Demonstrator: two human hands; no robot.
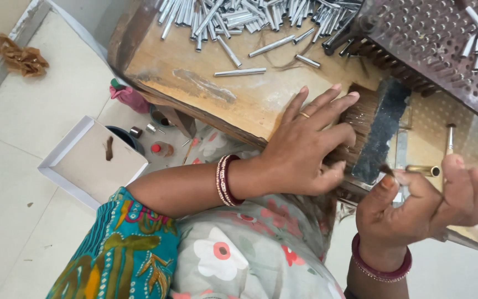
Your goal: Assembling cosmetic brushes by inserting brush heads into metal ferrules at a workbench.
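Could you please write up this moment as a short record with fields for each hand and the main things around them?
Left hand: pressed flat on a block of brown bristles
Right hand: pinching a small tuft of bristles between thumb and forefinger
Worktop: wooden board
Loose parts: metal tubes heaped at the board's far edge
Nearby: perforated tray, partly filled with tubes
Floor: white box lid

One package shows: a shallow white cardboard box lid (92,160), square with raised edges, lies open side up on the pale floor (23,221), left of the wooden table (206,94). No labels, signs or screens show.
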